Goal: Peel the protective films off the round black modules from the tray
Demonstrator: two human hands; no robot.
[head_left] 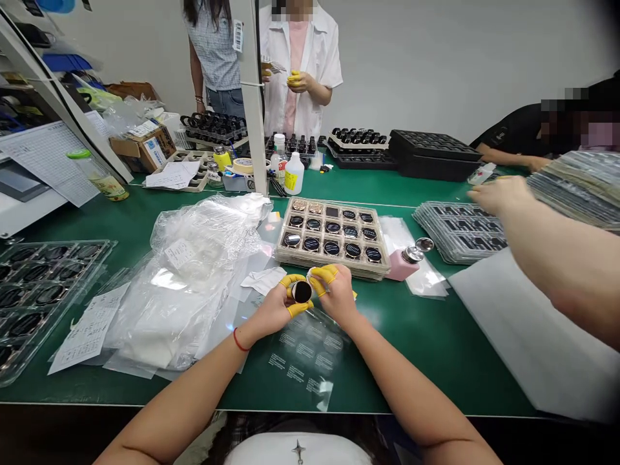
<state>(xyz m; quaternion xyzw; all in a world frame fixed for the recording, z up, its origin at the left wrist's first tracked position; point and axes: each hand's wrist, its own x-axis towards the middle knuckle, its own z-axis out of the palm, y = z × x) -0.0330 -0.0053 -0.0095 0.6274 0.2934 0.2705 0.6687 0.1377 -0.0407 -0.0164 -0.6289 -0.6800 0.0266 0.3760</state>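
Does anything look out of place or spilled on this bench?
No spill shows. In the pale plastic tray of round black-faced pieces, the back row's middle pocket looks odd: a dark square, no round piece. Left of the tray, crumpled clear plastic bags lie in an untidy heap.

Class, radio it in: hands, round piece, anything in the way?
Left hand gripping black-faced disc. Right hand beside it, pinching small white wad. Tray stack just beyond, disc's face unobstructed.

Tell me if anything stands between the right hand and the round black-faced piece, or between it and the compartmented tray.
Between right hand and round piece: only a white scrap. Between piece and tray: yellow-covered fingers, nothing else visible.
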